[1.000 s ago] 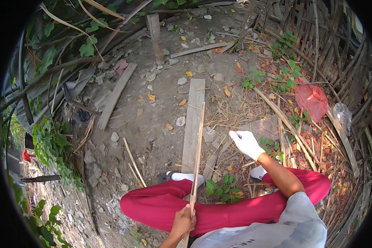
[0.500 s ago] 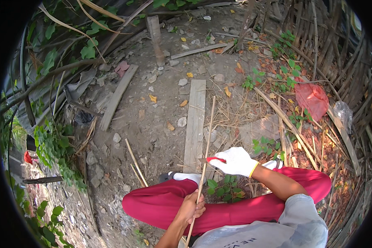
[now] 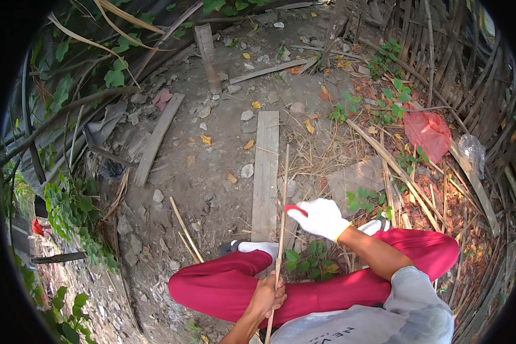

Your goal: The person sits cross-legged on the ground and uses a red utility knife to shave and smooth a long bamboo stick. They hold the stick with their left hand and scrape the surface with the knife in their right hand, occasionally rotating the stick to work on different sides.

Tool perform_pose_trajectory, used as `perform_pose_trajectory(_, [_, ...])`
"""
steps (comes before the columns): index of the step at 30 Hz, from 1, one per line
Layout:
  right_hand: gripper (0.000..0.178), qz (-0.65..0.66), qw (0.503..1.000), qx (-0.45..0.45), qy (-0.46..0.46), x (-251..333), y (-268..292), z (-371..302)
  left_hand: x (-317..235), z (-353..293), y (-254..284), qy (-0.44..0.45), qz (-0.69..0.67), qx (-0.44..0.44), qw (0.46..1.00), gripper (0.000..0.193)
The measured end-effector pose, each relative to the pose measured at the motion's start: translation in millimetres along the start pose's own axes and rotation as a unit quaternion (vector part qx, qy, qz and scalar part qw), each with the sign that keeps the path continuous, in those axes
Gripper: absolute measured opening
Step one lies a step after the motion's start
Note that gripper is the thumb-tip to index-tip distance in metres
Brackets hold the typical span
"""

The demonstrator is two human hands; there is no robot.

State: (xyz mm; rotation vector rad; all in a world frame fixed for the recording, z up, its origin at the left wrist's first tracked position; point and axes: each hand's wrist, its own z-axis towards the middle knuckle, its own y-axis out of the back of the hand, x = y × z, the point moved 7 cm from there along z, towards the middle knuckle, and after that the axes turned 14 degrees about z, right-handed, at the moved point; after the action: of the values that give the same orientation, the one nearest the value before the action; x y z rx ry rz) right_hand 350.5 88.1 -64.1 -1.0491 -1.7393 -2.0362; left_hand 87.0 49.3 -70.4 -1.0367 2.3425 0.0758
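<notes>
A long, thin wooden stick (image 3: 281,229) runs from my lap out over the ground. My bare left hand (image 3: 267,295) is wrapped round its lower part, close to my thigh. In a white glove, my right hand (image 3: 322,218) is closed on a red-handled knife (image 3: 296,211). The knife lies across the stick about midway along, and the blade is small and hard to make out. Under the stick's far half lies a flat, weathered plank (image 3: 265,172).
Beside my left knee lie thin sticks (image 3: 186,229). Another board (image 3: 160,137) rests farther left, near a short upright post (image 3: 207,57). At right are long split strips (image 3: 393,166), a red plastic bag (image 3: 427,133) and a slatted fence (image 3: 470,69). Leafy plants (image 3: 312,261) grow by my feet.
My right hand has moved a little away from me along the stick with the knife. My left hand keeps its grip. The whole view has shifted slightly.
</notes>
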Motion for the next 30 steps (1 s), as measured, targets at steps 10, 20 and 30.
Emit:
perform_pose_trajectory(10, [0.06, -0.084, 0.966, -0.003, -0.243, -167, 47, 36, 58, -63, -6, 0.135, 0.059, 0.071, 0.986, 0.043])
perform_pose_trajectory(20, [0.049, 0.24, 0.966, -0.018, -0.09, -47, 34, 8, 1, -23, 18, 0.007, -0.116, 0.057, 0.992, 0.04])
perform_pose_trajectory(30, [0.05, 0.058, 0.981, 0.183, 0.025, 57, -5, -28, -45, 11, 7, -0.044, -0.065, 0.032, 0.996, 0.038])
